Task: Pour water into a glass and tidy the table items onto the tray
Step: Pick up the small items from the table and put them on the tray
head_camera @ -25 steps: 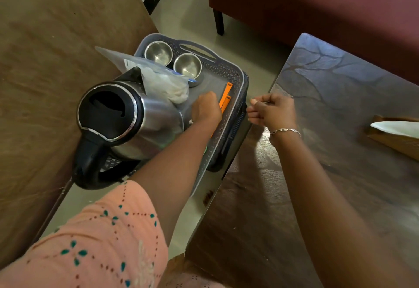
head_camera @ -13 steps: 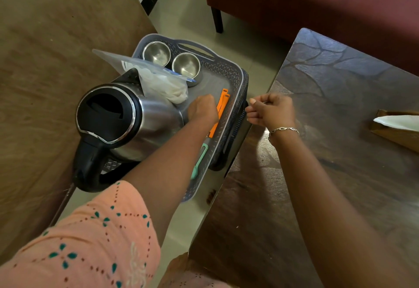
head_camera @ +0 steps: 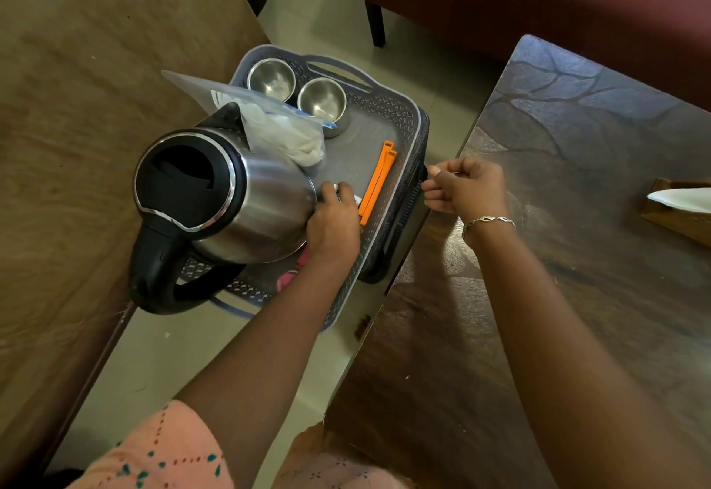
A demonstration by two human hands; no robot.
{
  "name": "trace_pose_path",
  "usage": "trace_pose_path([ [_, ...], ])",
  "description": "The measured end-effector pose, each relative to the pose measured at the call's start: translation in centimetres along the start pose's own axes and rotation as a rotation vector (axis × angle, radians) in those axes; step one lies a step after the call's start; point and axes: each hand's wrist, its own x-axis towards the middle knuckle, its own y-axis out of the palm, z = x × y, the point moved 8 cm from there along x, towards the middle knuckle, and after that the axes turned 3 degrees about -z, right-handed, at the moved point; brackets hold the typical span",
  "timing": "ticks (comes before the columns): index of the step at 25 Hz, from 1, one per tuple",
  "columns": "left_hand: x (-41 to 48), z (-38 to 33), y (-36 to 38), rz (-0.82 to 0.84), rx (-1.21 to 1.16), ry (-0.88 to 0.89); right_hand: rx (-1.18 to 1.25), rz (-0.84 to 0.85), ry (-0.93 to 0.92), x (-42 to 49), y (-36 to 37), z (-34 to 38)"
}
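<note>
The grey perforated plastic tray sits in the gap between two wooden surfaces, and whether anything supports it from below is hidden; my guess is that it could tip if weight shifts. The heavy stainless-steel electric kettle with a black handle fills the tray's near left part, its handle reaching past the tray's near edge.

The left hand is inside the tray, just beside the kettle, fingers curled onto something small and pale that I cannot identify. A nudge here might rock the kettle or knock the orange plastic clip lying along the tray's right wall.

The right hand, loosely closed, hovers at the tray's right rim by the dark counter; it may pinch something thin. Two small steel bowls and a clear plastic bag of white cloth occupy the tray's far part.
</note>
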Motion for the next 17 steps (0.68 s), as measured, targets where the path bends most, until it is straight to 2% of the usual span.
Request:
trace_pose_path([
  [14,0.5,0.5,-0.2,0.015,-0.085,-0.114,0.009,-0.007,0.023,-0.5,-0.4,-1.3],
  [17,0.6,0.0,-0.9,-0.008,-0.038,-0.066,0.012,-0.017,0.019,-0.7,-0.8,-1.2],
])
